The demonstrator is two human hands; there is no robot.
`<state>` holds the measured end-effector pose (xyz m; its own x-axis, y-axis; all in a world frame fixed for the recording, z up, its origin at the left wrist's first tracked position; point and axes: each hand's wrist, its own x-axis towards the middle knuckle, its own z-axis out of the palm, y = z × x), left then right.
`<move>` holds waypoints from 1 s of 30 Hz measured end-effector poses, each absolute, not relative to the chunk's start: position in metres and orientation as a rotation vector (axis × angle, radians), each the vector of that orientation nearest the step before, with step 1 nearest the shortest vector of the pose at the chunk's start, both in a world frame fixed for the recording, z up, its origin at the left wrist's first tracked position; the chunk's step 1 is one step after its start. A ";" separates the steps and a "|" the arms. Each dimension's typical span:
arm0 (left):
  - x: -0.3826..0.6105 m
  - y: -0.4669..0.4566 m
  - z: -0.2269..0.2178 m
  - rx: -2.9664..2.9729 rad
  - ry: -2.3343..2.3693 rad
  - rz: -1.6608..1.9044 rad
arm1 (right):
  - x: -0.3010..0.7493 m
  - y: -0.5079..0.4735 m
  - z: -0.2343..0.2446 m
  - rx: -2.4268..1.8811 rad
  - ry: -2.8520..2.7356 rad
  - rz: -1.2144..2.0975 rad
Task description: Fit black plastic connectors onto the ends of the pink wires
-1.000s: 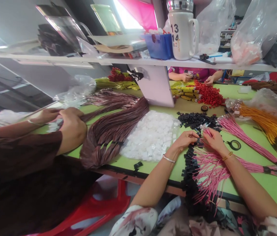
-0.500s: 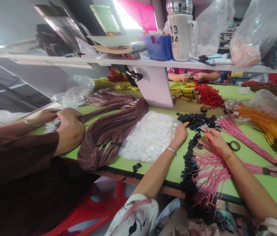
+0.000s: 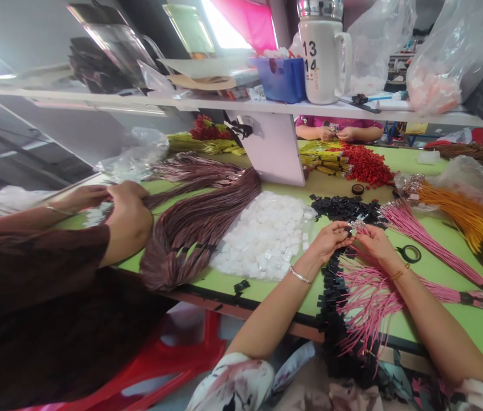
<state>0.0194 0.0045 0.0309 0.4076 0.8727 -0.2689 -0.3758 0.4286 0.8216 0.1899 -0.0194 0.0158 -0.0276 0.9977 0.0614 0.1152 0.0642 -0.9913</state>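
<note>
Both hands are meeting over the middle of the green tabletop (image 3: 267, 291). The left hand (image 3: 329, 240) is pinching narrow, thumb and fingertips closing on a small black clip (image 3: 346, 230). The right hand (image 3: 376, 244) is pinching as well, gripping the metal-tipped end of a pink cord (image 3: 356, 226) and pressing it right against that clip.

Below the wrists, a fan of clipped pink cords (image 3: 365, 297) is spreading toward the near edge. Its column of black clips (image 3: 331, 285) is running down and over that edge. Just beyond the fingers, a loose heap of black pieces (image 3: 342, 206) is lying toward the far edge. A bundle of loose pink cords (image 3: 421, 240) is stretching out to the right edge, and a black tape ring (image 3: 408, 253) is sitting just beside the right wrist.

Left of the left hand, a white heap (image 3: 262, 231) is lying next to a thick sheaf of brown cords (image 3: 198, 222). At the left edge, a co-worker's hands (image 3: 124, 214) are gripping the end of those brown cords. Along the far edge, another person's 2 hands (image 3: 335, 133) are working near a pile of red pieces (image 3: 365, 165). Orange cords (image 3: 473, 220) are lying toward the far right corner.
</note>
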 end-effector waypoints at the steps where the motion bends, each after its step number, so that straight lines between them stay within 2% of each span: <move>1: 0.019 0.003 0.030 0.741 0.782 0.883 | 0.191 -0.019 0.015 -1.235 -1.343 1.112; 25: 0.021 -0.003 0.017 1.016 0.917 0.949 | 0.188 -0.024 0.031 -1.374 -1.672 0.960; 30: 0.001 0.001 0.020 1.224 0.923 0.704 | 0.195 -0.022 0.030 -1.353 -1.587 0.843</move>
